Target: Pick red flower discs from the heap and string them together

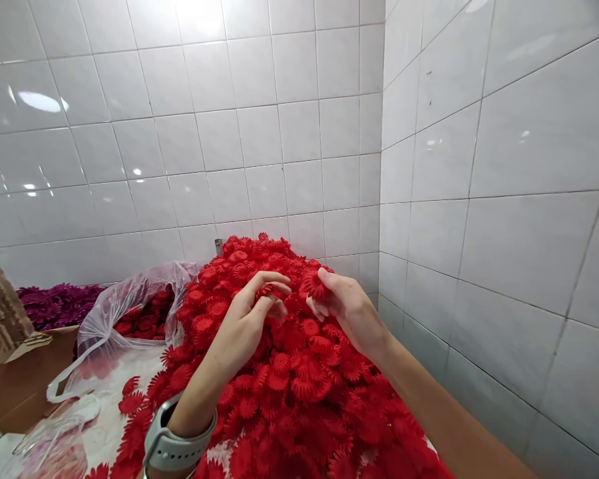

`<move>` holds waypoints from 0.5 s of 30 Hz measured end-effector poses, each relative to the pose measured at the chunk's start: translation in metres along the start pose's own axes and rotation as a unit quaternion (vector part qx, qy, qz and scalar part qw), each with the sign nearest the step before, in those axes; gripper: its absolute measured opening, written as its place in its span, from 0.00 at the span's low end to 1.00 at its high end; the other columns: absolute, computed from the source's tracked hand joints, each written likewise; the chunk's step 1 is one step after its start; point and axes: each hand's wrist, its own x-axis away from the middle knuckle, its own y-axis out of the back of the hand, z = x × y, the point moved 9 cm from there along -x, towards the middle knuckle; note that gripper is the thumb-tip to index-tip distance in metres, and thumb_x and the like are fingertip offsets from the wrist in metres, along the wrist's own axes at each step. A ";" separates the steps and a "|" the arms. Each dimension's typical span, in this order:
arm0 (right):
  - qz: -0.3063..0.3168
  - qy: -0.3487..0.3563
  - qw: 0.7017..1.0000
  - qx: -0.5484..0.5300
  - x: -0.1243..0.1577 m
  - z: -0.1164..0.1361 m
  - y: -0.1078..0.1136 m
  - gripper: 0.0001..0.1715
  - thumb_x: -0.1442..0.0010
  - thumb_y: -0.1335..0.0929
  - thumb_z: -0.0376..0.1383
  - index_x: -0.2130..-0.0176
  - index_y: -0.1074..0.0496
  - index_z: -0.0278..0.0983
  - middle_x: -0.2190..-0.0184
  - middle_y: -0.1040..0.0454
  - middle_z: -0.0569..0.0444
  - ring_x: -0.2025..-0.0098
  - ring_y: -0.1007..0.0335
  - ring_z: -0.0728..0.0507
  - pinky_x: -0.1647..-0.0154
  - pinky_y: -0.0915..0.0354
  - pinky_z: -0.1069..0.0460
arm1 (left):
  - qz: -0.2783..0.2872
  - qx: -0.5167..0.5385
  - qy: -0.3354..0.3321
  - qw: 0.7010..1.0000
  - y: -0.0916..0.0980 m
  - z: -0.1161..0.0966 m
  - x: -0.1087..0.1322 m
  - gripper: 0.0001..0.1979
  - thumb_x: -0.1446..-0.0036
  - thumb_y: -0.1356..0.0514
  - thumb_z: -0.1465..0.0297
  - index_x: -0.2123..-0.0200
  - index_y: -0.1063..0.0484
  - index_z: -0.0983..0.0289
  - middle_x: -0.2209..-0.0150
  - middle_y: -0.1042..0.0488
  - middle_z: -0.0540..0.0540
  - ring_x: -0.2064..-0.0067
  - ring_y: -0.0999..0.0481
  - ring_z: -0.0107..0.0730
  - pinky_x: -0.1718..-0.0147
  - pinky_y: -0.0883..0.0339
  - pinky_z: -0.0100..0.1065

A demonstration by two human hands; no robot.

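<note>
A big heap of red plastic flower pieces [299,379] fills the corner against the tiled walls. My left hand [252,313] is raised over the heap with its fingers curled round a small red flower piece [267,291]. My right hand [342,303] is just to the right of it, pinching another red flower piece [313,285] between thumb and fingers. The two hands almost touch. A grey watch [172,446] sits on my left wrist.
A clear plastic bag [130,309] with more red pieces lies left of the heap. Purple flower pieces [54,305] lie in a cardboard box [10,372] at the far left. White tiled walls [479,199] close in behind and on the right.
</note>
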 end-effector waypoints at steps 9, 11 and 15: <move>-0.015 0.033 0.993 0.111 0.013 0.012 -0.011 0.26 0.42 0.35 0.46 0.82 0.49 0.38 0.81 0.53 0.61 0.79 0.59 0.51 0.79 0.58 0.52 | -0.033 -0.164 -0.063 0.984 -0.002 -0.027 0.013 0.08 0.47 0.40 0.61 0.70 0.31 0.60 0.80 0.40 0.43 0.77 0.43 0.24 0.78 0.47 0.26; -0.020 0.047 0.991 0.123 0.015 0.013 -0.013 0.27 0.41 0.36 0.46 0.82 0.50 0.38 0.82 0.54 0.61 0.79 0.60 0.51 0.79 0.59 0.52 | -0.007 -0.172 -0.075 0.982 -0.007 -0.029 0.014 0.08 0.46 0.39 0.62 0.65 0.29 0.59 0.78 0.37 0.43 0.76 0.40 0.24 0.76 0.45 0.25; 0.015 0.045 0.993 0.109 0.016 0.013 -0.023 0.25 0.39 0.39 0.47 0.80 0.47 0.38 0.81 0.51 0.60 0.78 0.58 0.51 0.79 0.57 0.52 | 0.045 -0.166 -0.072 0.982 -0.014 -0.027 0.014 0.06 0.44 0.41 0.65 0.66 0.28 0.60 0.69 0.27 0.46 0.67 0.31 0.28 0.67 0.39 0.25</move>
